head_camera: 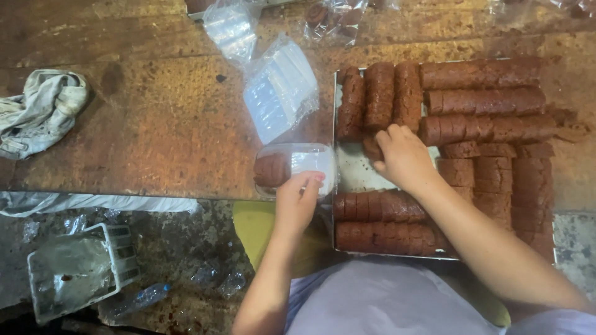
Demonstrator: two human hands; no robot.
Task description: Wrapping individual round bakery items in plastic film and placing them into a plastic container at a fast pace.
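Observation:
A metal tray (357, 172) on the brown table holds several rows of sliced brown cake (481, 102). My right hand (403, 155) reaches into the tray and pinches a few slices (372, 148) at the end of a row. My left hand (298, 198) rests its fingers on a clear plastic box (310, 162) at the table's near edge, just left of the tray. A short stack of brown slices (271, 170) lies in the left part of that box.
A stack of clear plastic boxes in a bag (279, 90) lies behind the open box. A crumpled grey cloth (40, 108) sits at the far left. On the floor are a white basket (81, 270) and a plastic bottle (139, 299).

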